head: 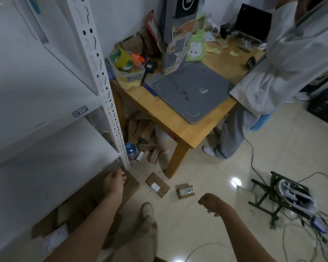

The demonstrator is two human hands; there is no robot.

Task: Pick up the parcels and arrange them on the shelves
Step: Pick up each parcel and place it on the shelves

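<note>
Hands empty: left hand [115, 183] fingers stretched over large brown cardboard carton [131, 183] at white metal shelf [110, 103] foot; right hand [210, 203] loosely curled; flat brown labelled parcel [157, 184] and small taped brown box [185, 190] on floor between them; risk: glossy tape slips in grip; black cables [252, 161] could snag feet.

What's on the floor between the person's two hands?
In the head view, two brown parcels lie between the left hand and right hand: a flat labelled parcel and a small taped parcel.
</note>
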